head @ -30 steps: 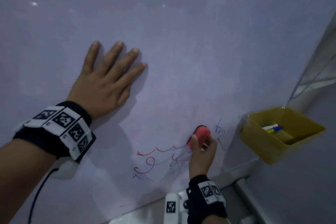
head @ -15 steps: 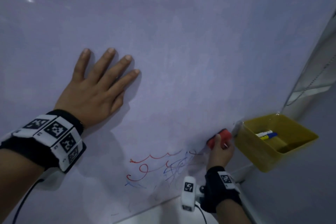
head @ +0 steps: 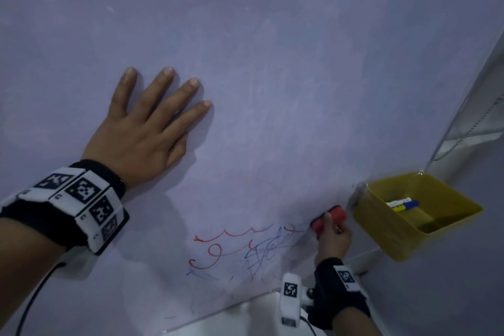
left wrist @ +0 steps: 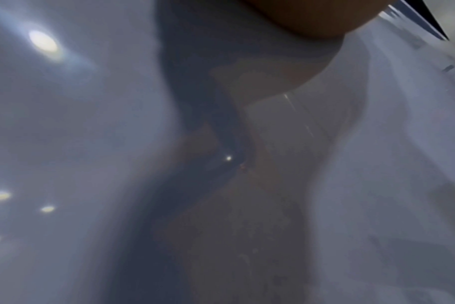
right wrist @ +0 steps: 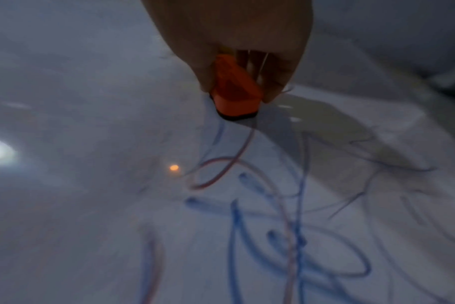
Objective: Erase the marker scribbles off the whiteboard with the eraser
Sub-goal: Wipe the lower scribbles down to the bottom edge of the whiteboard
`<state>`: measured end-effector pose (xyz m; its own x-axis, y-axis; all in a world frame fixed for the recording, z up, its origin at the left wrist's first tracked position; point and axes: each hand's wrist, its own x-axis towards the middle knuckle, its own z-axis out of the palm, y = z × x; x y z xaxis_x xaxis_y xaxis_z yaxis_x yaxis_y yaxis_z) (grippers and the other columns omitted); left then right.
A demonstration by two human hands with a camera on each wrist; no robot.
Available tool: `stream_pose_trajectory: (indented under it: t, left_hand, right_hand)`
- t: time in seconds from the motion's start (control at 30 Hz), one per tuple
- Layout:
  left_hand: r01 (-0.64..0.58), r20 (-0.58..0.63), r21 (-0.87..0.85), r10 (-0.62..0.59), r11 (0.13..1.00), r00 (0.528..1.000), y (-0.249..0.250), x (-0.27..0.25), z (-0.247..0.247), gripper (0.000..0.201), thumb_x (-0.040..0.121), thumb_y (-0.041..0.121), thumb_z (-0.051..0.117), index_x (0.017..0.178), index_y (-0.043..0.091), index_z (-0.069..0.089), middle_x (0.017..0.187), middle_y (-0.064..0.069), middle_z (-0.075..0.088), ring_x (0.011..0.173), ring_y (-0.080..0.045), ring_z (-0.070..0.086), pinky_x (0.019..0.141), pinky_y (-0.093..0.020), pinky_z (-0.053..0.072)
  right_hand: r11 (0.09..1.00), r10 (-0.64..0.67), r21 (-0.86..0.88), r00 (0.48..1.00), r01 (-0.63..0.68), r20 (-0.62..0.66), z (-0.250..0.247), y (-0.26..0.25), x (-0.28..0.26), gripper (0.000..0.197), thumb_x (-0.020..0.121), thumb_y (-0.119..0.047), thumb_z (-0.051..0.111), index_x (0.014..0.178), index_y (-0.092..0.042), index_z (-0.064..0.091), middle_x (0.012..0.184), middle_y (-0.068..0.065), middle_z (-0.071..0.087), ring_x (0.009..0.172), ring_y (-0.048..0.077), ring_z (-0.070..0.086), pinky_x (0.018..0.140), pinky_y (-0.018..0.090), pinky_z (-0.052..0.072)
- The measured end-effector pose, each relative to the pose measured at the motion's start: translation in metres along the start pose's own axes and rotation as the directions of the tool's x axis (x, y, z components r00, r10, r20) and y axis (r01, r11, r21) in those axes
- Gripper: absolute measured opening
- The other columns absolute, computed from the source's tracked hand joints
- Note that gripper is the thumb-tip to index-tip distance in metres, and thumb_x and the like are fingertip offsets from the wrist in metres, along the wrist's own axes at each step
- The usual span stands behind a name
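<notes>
Eraser at right end of scribbles; remaining marks lie to its left and below.

Right hand grips the red eraser, thumb on one side and fingers curled round the other, black felt face on the whiteboard just beside the yellow tray. Red and blue scribbles run leftward and downward from the eraser, long axis roughly horizontal, between the two hands but far nearer the right. Left hand lies flat on the board, fingers straight and spread, well apart from the marks, up and to their left; judged a brace. Next stroke likely needs a sweep left and down across the marks. Left wrist view too blurred to add anything.
</notes>
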<state>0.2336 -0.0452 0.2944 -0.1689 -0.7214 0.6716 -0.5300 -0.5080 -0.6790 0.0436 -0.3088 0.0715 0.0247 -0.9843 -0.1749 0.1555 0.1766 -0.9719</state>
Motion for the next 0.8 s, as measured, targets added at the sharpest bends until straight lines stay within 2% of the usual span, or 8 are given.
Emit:
stream_pose_trajectory:
  t: [0.17,0.27,0.33,0.4,0.47,0.57,0.73,0.8]
  left_hand:
    - [-0.004,-0.017,-0.011,0.003,1.000,1.000,-0.001,-0.001,0.000,0.054,0.094,0.026,0.037,0.145,0.009,0.034,0.151,-0.016,0.026,0.139,-0.039,0.019,0.111,-0.054,0.006]
    - [-0.009,-0.039,-0.003,0.009,1.000,0.999,-0.003,-0.001,0.002,0.055,0.092,0.026,0.039,0.145,0.008,0.035,0.150,-0.017,0.028,0.137,-0.040,0.023,0.112,-0.053,0.005]
    - [-0.009,-0.046,0.007,0.009,1.000,0.999,-0.003,0.000,0.003,0.056,0.092,0.026,0.040,0.144,0.008,0.035,0.150,-0.017,0.028,0.136,-0.041,0.023,0.112,-0.053,0.004]
    - [-0.018,-0.047,0.009,0.018,1.000,0.999,-0.001,0.000,0.004,0.057,0.092,0.027,0.039,0.145,0.008,0.034,0.151,-0.017,0.026,0.137,-0.041,0.022,0.113,-0.052,0.002]
    - [-0.023,-0.042,0.014,0.024,1.000,0.999,-0.001,0.000,0.005,0.056,0.093,0.028,0.038,0.145,0.008,0.033,0.151,-0.016,0.025,0.138,-0.040,0.021,0.113,-0.051,0.001]
    - [-0.004,-0.035,0.000,0.004,1.000,0.999,-0.002,-0.003,0.006,0.056,0.093,0.028,0.037,0.145,0.009,0.034,0.152,-0.016,0.025,0.139,-0.038,0.019,0.113,-0.051,0.002]
    - [-0.016,-0.054,-0.005,0.016,1.000,0.998,-0.002,-0.002,0.006,0.055,0.092,0.027,0.038,0.144,0.008,0.036,0.150,-0.017,0.029,0.137,-0.040,0.022,0.114,-0.050,-0.001]
    - [-0.024,-0.066,0.009,0.025,1.000,0.997,-0.003,-0.001,0.006,0.055,0.092,0.027,0.038,0.144,0.008,0.036,0.149,-0.017,0.030,0.137,-0.040,0.022,0.114,-0.049,-0.001]
  right_hand:
    - [0.994,-0.106,0.052,0.987,0.101,0.119,0.014,-0.009,-0.021,0.030,0.086,-0.015,0.064,0.110,-0.011,0.047,0.098,0.005,0.054,0.085,0.016,0.054,0.076,0.030,0.046]
    - [0.990,0.112,0.087,0.993,-0.108,-0.036,0.000,0.011,0.005,0.033,0.088,-0.018,0.063,0.113,0.000,0.053,0.097,0.011,0.055,0.080,0.022,0.053,0.072,0.030,0.046]
    - [0.959,0.279,0.084,0.950,-0.270,-0.138,-0.012,0.027,0.026,0.033,0.088,-0.027,0.061,0.106,0.001,0.057,0.097,0.015,0.058,0.074,0.026,0.052,0.067,0.029,0.050]
    - [0.928,0.368,0.003,0.915,-0.373,-0.166,-0.020,0.033,0.037,0.042,0.090,-0.032,0.057,0.110,0.005,0.059,0.107,0.021,0.061,0.085,0.033,0.056,0.082,0.041,0.050]
    - [0.953,0.291,-0.045,0.944,-0.301,-0.155,-0.016,0.028,0.033,0.043,0.092,-0.029,0.054,0.115,0.007,0.057,0.113,0.023,0.060,0.098,0.036,0.057,0.087,0.045,0.044]
    - [0.998,0.065,-0.023,0.995,-0.067,-0.073,-0.007,0.027,0.016,0.039,0.090,-0.019,0.060,0.123,0.001,0.052,0.115,0.022,0.058,0.096,0.028,0.054,0.086,0.045,0.046]
    - [0.946,0.321,-0.008,0.943,-0.323,-0.090,-0.031,0.033,0.048,0.035,0.093,-0.025,0.053,0.114,0.003,0.055,0.114,0.024,0.057,0.097,0.032,0.054,0.093,0.048,0.044]
    - [0.957,0.290,-0.001,0.956,-0.291,-0.046,-0.031,0.028,0.051,0.039,0.094,-0.023,0.051,0.119,0.006,0.053,0.121,0.025,0.056,0.097,0.028,0.054,0.088,0.041,0.045]
